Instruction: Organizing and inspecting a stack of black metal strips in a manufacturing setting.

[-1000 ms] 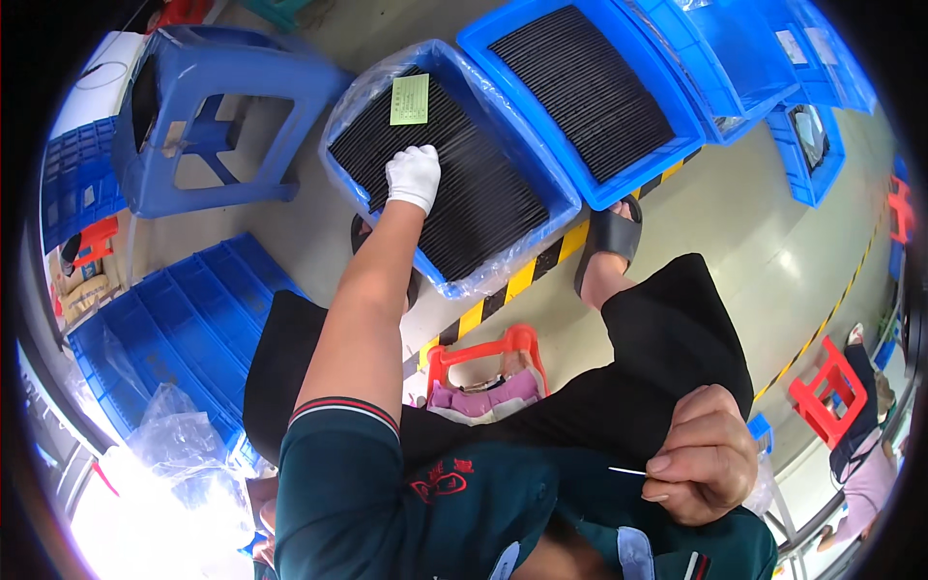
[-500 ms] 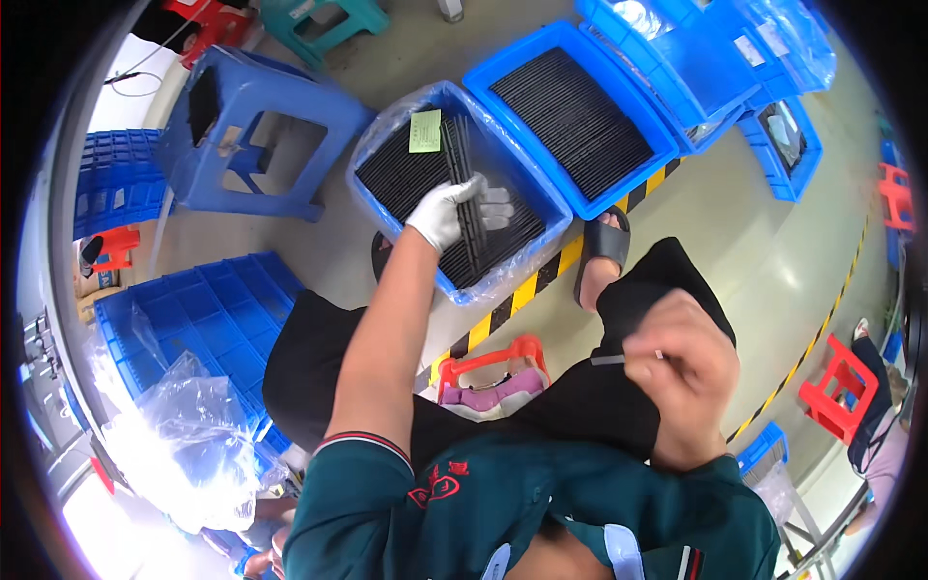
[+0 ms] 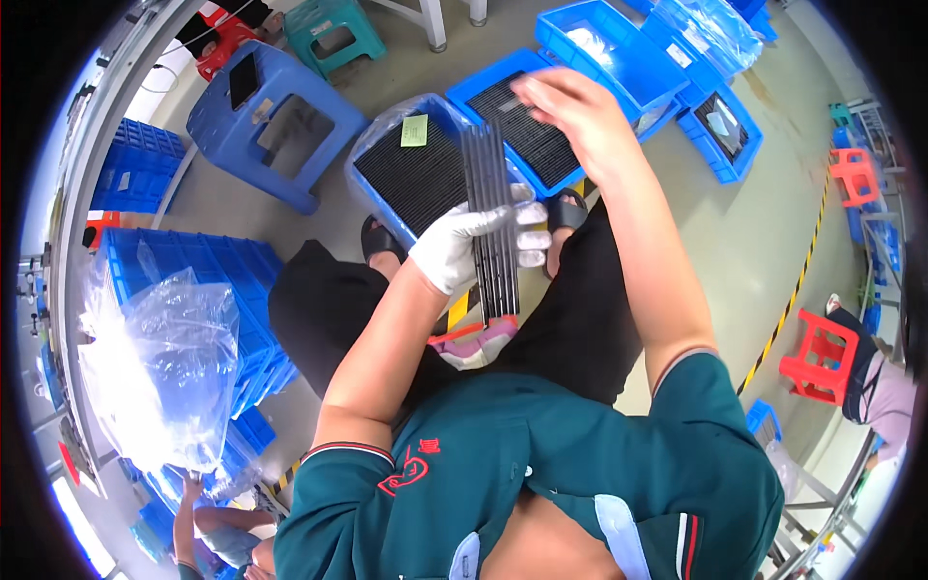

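Observation:
My left hand, in a white glove, is closed around a bundle of slim black strips held upright above my lap. The thumb lies across the front of the strips and the fingertips show on the other side. My bare right hand is raised over the right blue bin, fingers curled together and a little blurred. A small greyish streak shows at its fingertips, too smeared to name. Rows of black strips fill the lined left blue bin, with a pale green paper tag on top.
A blue stool with a dark phone stands at the left. Stacked blue crates and clear plastic bags are nearer on that side. More blue bins stand at the far right. A red stool and another person are farther right.
My left hand has lifted the strips out of the left bin, toward me. My right hand has swung from beside my lap up and forward over the right bin.

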### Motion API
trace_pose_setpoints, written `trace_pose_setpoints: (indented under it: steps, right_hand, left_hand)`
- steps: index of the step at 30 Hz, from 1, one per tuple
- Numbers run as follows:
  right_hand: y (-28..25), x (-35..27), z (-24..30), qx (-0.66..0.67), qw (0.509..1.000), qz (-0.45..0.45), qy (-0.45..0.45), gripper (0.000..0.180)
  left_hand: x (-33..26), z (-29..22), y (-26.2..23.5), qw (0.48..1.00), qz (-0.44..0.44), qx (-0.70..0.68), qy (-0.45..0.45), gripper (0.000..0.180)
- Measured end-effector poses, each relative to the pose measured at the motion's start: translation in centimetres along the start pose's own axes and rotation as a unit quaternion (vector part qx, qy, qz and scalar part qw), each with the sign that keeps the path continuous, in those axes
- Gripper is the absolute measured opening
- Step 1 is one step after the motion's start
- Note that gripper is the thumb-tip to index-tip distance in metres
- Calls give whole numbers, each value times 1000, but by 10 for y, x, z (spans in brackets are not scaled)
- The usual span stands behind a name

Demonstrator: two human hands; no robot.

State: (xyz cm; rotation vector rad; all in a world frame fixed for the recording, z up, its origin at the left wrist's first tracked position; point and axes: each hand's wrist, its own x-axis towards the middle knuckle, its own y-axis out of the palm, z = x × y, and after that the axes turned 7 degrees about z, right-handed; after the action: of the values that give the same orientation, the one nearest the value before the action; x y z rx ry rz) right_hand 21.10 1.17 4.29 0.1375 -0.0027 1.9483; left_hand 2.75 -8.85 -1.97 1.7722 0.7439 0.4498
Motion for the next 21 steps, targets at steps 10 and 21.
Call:
trace_pose_setpoints:
  steps: [10,21]
  right_hand:
    - [81,34,-16,29,861,488,140,13]
    - [71,25,-17,207,978,14,24,27]
  left_hand:
    - [-62,16,21,997,-38,-61,-36,37]
    - [-61,-51,3,986,10,-73,147,28]
